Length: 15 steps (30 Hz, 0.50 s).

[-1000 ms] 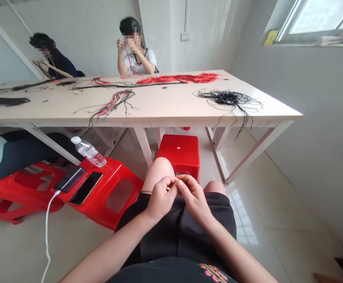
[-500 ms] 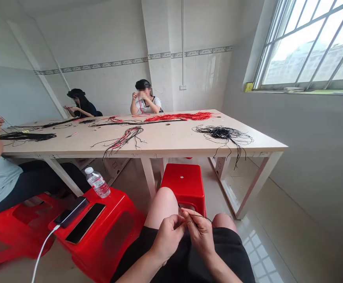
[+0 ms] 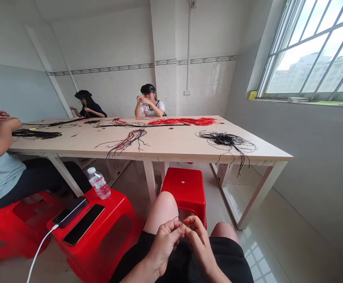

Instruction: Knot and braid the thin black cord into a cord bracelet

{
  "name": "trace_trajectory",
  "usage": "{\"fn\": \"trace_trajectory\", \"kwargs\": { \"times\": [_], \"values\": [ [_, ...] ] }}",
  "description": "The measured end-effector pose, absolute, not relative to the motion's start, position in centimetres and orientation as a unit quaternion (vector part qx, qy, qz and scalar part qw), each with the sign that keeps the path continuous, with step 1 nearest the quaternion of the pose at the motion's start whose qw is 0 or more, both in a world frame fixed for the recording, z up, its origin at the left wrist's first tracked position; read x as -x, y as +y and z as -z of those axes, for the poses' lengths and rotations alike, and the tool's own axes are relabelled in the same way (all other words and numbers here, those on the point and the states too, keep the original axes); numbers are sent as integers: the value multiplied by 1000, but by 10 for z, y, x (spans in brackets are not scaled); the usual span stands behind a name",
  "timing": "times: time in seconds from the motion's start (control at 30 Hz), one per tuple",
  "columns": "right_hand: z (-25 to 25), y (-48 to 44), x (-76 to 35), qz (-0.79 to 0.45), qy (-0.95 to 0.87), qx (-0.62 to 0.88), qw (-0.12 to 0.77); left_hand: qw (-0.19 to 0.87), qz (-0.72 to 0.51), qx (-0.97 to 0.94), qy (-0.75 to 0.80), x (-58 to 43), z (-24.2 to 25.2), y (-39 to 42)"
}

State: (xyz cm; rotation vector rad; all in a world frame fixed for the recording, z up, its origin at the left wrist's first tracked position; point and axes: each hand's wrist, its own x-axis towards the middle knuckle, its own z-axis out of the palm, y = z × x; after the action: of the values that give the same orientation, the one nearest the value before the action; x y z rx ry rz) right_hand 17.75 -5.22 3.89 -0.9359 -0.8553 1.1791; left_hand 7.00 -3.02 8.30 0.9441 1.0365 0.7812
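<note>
Over my lap, my left hand is closed in a pinch on a thin black cord, whose loose end sticks up above the fingertips. My right hand meets it fingertip to fingertip, thumb and index finger pressed together at the same spot on the cord. Most of the cord is hidden behind the fingers. On the table in front lie a tangled bundle of black cords and a bundle of mixed black and red cords.
A long table spans the view, with red cords at its far side. One red stool stands ahead; another holds a bottle, phone and power bank. Several people sit around.
The black cord that lay across my right hand now shows above my left fingertips. My right fingers have shifted their pinch, and the view has tilted slightly upward.
</note>
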Motion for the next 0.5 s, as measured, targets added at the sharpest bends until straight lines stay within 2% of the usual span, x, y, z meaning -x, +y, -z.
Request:
{"fn": "trace_trajectory", "kwargs": {
  "times": [0.17,0.5],
  "values": [
    [-40,-45,-175,-635,-286,359,621,714,-367,-388,453,-69,-78,-31],
    [-20,-45,-167,-678,-245,365,590,699,-371,-404,460,-67,-76,-30]
  ]
}}
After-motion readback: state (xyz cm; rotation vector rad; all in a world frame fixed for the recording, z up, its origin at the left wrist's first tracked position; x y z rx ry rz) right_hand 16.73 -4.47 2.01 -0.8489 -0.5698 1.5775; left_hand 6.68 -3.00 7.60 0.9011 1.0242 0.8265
